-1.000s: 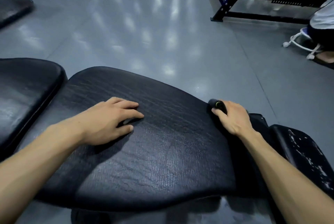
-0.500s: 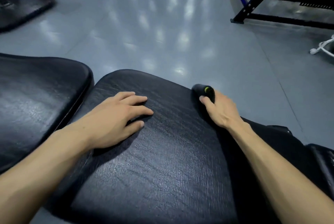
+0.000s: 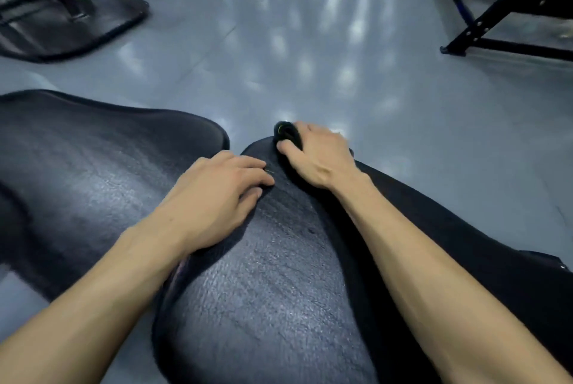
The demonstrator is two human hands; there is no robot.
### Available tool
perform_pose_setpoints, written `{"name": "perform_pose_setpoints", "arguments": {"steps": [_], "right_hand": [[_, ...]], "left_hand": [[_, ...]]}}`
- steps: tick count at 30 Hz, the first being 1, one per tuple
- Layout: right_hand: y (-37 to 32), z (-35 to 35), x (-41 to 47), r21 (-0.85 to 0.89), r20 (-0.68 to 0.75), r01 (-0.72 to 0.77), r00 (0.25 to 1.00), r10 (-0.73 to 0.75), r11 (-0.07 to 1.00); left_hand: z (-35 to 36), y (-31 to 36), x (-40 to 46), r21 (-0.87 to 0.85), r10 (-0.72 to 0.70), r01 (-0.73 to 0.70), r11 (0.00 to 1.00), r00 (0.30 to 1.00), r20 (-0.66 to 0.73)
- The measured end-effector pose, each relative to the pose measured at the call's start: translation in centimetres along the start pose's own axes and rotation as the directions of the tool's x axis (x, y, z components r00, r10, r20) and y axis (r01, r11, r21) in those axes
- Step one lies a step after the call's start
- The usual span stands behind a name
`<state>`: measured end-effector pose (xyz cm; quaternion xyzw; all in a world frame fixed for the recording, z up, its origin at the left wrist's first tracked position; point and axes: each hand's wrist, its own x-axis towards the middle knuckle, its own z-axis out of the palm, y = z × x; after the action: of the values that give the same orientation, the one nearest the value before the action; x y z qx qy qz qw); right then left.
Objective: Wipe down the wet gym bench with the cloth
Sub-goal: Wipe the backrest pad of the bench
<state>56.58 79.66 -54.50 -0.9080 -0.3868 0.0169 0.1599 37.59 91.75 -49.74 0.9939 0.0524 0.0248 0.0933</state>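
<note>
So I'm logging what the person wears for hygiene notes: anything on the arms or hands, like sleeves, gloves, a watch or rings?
Nothing shows. Both forearms are bare up to the picture's edge, with no sleeves in view. The left hand and right hand have no gloves, and no watch, band or rings are visible.

We are seeing a black bench pad (image 3: pixel 279 306) looking like grained, slightly shiny leather, and a smooth grey floor (image 3: pixel 310 42) reflecting lights glossily.

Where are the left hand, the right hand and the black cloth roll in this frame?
left hand (image 3: pixel 214 197): head view, back of the hand, flat on the bench pad.
right hand (image 3: pixel 319 157): head view, back of the hand, gripping the roll.
black cloth roll (image 3: pixel 286 132): head view, its exposed far end.
</note>
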Motion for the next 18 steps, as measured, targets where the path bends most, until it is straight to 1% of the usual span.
{"name": "perform_pose_setpoints", "arguments": {"steps": [2, 3, 4, 5, 7, 9, 11, 13, 15, 18], "right_hand": [[-0.3, -0.4, -0.1, 0.086, -0.004, 0.031, 1.000, -0.031, 0.996], [1.0, -0.9, -0.8, 0.141, 0.016, -0.002, 1.000, 0.000, 0.990], [2.8, -1.3, -1.8, 0.168, 0.038, -0.055, 0.998, 0.050, 0.984], [4.7, -1.7, -2.8, 0.166, 0.067, -0.142, 0.989, 0.133, 0.976], [7.7, -2.3, -4.7, 0.148, 0.091, -0.293, 0.955, 0.282, 0.944], [8.5, -2.5, -5.5, 0.136, 0.109, -0.349, 0.935, 0.336, 0.927], [7.5, -2.6, -4.6, 0.105, 0.130, -0.345, 0.935, 0.331, 0.933], [4.7, -2.5, -2.5, 0.081, 0.132, -0.294, 0.950, 0.283, 0.952], [1.3, -1.9, 0.1, 0.089, 0.130, -0.182, 0.977, 0.169, 0.979], [-4.6, -1.5, 2.9, 0.073, 0.186, -0.036, 0.982, 0.022, 0.997]], "left_hand": [[-0.4, -0.9, 0.0, 0.012, -0.038, 0.039, 0.999, 0.998, -0.055], [-0.5, -1.4, 0.0, 0.014, -0.058, 0.059, 0.998, 0.996, -0.067], [-0.6, -1.8, -0.1, 0.014, -0.075, 0.077, 0.997, 0.994, -0.074], [-0.7, -2.1, -0.3, 0.011, -0.091, 0.092, 0.996, 0.993, -0.081], [-0.9, -2.8, -0.9, -0.002, -0.112, 0.112, 0.994, 0.989, -0.102], [-1.2, -3.4, -1.5, -0.022, -0.121, 0.119, 0.993, 0.984, -0.131], [-1.8, -3.9, -2.2, -0.040, -0.140, 0.136, 0.990, 0.978, -0.157], [-2.4, -4.6, -3.0, -0.076, -0.172, 0.159, 0.984, 0.964, -0.201], [-3.1, -5.4, -3.7, -0.096, -0.218, 0.201, 0.975, 0.948, -0.231], [-3.7, -5.9, -4.7, -0.117, -0.265, 0.242, 0.963, 0.930, -0.256]]}}
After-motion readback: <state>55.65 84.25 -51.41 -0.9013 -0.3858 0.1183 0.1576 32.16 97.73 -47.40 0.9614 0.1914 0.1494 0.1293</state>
